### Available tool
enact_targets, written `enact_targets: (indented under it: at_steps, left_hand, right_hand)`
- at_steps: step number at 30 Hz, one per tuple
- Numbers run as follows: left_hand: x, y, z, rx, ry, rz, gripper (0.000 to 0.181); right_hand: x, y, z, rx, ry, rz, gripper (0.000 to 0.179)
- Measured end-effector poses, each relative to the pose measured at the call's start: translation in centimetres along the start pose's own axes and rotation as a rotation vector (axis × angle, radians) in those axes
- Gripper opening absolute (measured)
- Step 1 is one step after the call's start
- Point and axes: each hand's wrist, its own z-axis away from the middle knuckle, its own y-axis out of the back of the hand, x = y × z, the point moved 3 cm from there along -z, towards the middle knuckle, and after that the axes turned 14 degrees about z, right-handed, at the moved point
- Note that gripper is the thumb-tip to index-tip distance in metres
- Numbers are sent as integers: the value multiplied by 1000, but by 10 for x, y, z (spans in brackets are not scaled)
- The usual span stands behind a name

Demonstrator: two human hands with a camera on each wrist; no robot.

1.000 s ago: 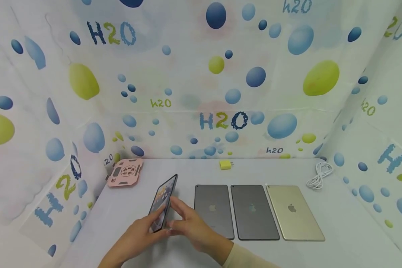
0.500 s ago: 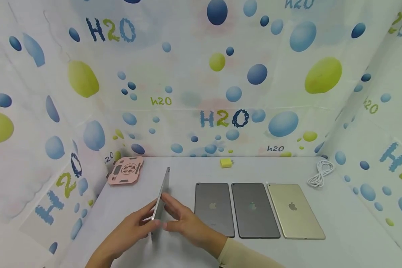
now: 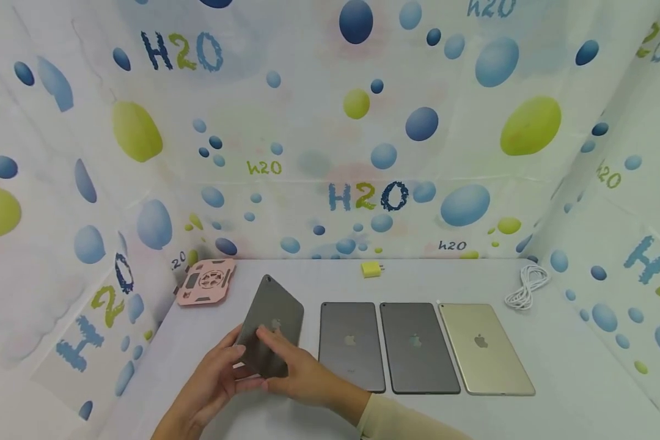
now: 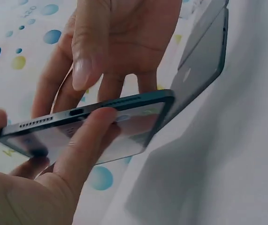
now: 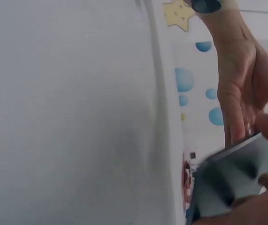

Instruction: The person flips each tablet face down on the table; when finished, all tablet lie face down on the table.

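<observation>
A dark grey tablet (image 3: 277, 299) is tilted up above the table, its back with an apple logo facing the head camera. My left hand (image 3: 211, 373) holds it by the left and lower edges, thumb on the back side. In the left wrist view, the fingers (image 4: 77, 150) of that hand lie against the glossy screen side and the lower edge with its port. My right hand (image 3: 308, 376) touches the tablet's back with extended fingers, its thumb low near the bottom edge. In the right wrist view the tablet (image 5: 232, 176) is partly hidden by fingers.
Right of the hands, a grey tablet (image 3: 349, 324), a darker tablet (image 3: 418, 348) and a gold tablet (image 3: 484, 354) lie face down in a row. Behind are a yellow plug adapter (image 3: 371, 269), a coiled white cable (image 3: 527, 287) and a pink vented stand (image 3: 206, 282).
The tablet has turned from showing its lit screen, through edge-on, to showing its back. My right fingers have shifted from its edge onto its back; the left hand keeps hold.
</observation>
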Motion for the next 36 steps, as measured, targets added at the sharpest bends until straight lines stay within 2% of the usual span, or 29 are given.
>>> enact_targets:
  at_steps: [2,4,7,11,16,21,23,25,29,32,34,36]
  left_hand:
    - [-1,4,0,-64,-12,166,45]
    - [-1,7,1,-133,-18,297,43]
    - [-2,10,2,-193,-24,409,46]
    - [-4,13,2,-216,-19,481,47]
    - [-9,18,1,-265,-15,536,50]
    - [-10,23,0,-301,-31,521,52]
    - [-9,25,-1,-279,-30,478,54]
    - [-7,28,-1,-214,-30,388,53]
    - [0,37,-3,18,-23,69,52]
    - [5,43,-5,165,12,-193,62]
    - [8,45,-6,220,36,-317,70]
    - [10,47,-6,236,52,-397,75]
  right_hand:
    - [2,-1,1,37,-23,86,79]
    - [5,-1,3,71,-79,87,79]
    - [12,2,5,134,-181,41,89]
    - [15,6,6,174,-240,-39,102]
    - [16,10,5,203,-229,-126,105]
    - [18,14,6,229,-214,-110,103]
    - [19,14,7,231,-212,-108,103]
    - [20,14,9,228,-209,-109,103]
    - [23,13,12,216,-199,-74,102]
    - [25,13,15,206,-194,-16,100]
    - [26,14,16,199,-201,29,99]
    - [26,15,17,195,-205,61,99]
